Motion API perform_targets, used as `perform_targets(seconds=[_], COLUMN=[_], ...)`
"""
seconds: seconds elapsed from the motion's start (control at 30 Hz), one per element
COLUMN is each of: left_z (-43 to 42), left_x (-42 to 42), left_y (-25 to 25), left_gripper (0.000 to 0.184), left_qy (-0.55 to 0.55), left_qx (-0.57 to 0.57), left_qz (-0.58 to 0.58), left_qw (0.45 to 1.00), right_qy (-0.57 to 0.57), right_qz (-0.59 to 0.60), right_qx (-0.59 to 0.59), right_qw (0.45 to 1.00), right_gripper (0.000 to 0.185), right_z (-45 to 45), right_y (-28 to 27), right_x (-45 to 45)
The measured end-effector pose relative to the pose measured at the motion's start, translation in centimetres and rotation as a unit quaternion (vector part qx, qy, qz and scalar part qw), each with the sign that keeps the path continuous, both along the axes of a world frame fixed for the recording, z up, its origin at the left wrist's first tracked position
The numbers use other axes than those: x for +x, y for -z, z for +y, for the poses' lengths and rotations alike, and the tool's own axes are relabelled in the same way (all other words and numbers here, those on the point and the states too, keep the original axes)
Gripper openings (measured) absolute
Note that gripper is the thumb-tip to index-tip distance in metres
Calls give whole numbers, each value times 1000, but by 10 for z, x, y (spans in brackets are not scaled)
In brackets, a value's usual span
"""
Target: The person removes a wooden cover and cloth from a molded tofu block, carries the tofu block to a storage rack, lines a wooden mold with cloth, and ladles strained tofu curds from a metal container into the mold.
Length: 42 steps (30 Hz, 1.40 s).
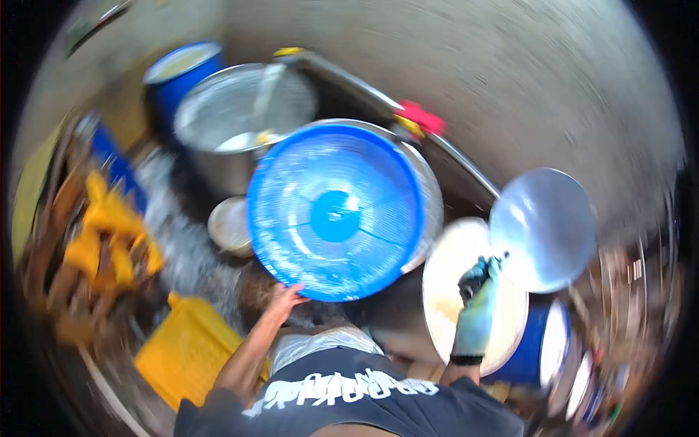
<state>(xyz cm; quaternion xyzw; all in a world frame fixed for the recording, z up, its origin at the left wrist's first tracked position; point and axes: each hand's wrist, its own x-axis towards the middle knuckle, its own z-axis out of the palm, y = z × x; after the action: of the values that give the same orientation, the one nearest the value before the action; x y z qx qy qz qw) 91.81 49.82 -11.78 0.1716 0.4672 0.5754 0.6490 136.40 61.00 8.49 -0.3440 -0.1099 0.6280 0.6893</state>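
My left hand (287,298) grips the near rim of a large blue plastic basin (371,175), which has a ribbed or perforated wall and looks wet. Behind the basin, a big round metal pot (429,197) is partly covered. My right hand (479,288), in a greenish glove with dark fingers, is closed at the lower-left edge of a round, shallow, shiny metal dish (550,226). Blur hides exactly how the fingers meet it. Under this hand stands a wide, pale tub (444,313) with cream-coloured contents that I cannot identify.
A metal pipe (357,84) with a red valve handle (421,116) runs along the wall. A large metal drum (218,164) and a blue barrel (164,91) stand back left. Yellow containers (189,349) lie left on the wet floor; another blue barrel (528,349) is at right.
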Motion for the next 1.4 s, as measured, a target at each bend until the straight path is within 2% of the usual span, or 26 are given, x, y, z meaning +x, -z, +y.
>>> perform_targets(seconds=[0.03, 0.07, 0.13, 0.17, 0.2, 0.27, 0.33, 0.4, 0.43, 0.53, 0.63, 0.77, 0.83, 1.0, 1.07, 1.1, 1.17, 1.2, 1.27, 1.4], left_z=[18, 33, 46, 50, 54, 74, 88, 110, 122, 147, 157, 178, 172, 162, 163, 164, 167, 167, 171, 159], left_x=[21, 47, 46, 45, 41, 52, 55, 66, 68, 57, 55, 81, 124, 152, 161, 160, 150, 142, 114, 18], left_y=[-4, -14, -35, -39, -43, -47, -50, -52, -49, -28, -11, 37, 35, 49, 46, 45, 20, 14, 14, 55], left_gripper=[35, 37, 36, 36, 36, 36, 36, 36, 36, 36, 30, 22, 23, 23, 40, 40, 62, 62, 73, 67], left_qy=[19, 29, 50, 78, 89, 106, 140, 178, 199, 238, 300, 347, 365, 412, 419, 415, 493, 488, 499, 457], left_qx=[0, 4, -2, 0, -13, -32, -42, -53, -63, -63, -55, -72, -74, -66, -83, -86, -109, -111, -113, -69], left_qz=[5, 8, 0, 4, -1, 14, -16, 6, 12, 21, 6, -32, -12, -29, 12, 8, 2, -4, 90, 128], left_qw=[1000, 1000, 999, 997, 996, 994, 989, 983, 978, 969, 952, 935, 928, 908, 904, 906, 863, 866, 854, 877], right_qy=[16, 68, 83, 181, 161, 219, 256, 298, 312, 421, 464, 486, 484, 461, 445, 435, 407, 392, 356, 286], right_qz=[-46, -33, 32, 115, -3, 79, 12, 69, 71, 204, 224, 215, 230, 235, 235, 235, 230, 226, 216, 146], right_qx=[15, 14, -98, -139, -132, -144, -178, -142, -133, -43, -39, -47, -57, -72, -78, -81, -85, -85, -79, -33], right_qw=[999, 997, 991, 967, 978, 962, 950, 942, 938, 883, 856, 846, 842, 853, 861, 866, 880, 888, 906, 946], right_gripper=[27, 27, 30, 35, 35, 34, 35, 32, 32, 27, 26, 25, 24, 23, 23, 22, 22, 21, 21, 21], right_z=[-11, -27, -62, -80, -108, -131, -166, -177, -180, -191, -200, -198, -203, -205, -206, -205, -202, -198, -188, -152], right_y=[5, 12, -4, 5, 22, 55, 56, 49, 59, 103, 130, 159, 168, 169, 162, 159, 146, 139, 124, 97], right_x=[42, 88, 98, 92, 87, 100, 78, 68, 66, 43, 20, 6, 23, 22, 17, 14, 3, -3, -19, -61])
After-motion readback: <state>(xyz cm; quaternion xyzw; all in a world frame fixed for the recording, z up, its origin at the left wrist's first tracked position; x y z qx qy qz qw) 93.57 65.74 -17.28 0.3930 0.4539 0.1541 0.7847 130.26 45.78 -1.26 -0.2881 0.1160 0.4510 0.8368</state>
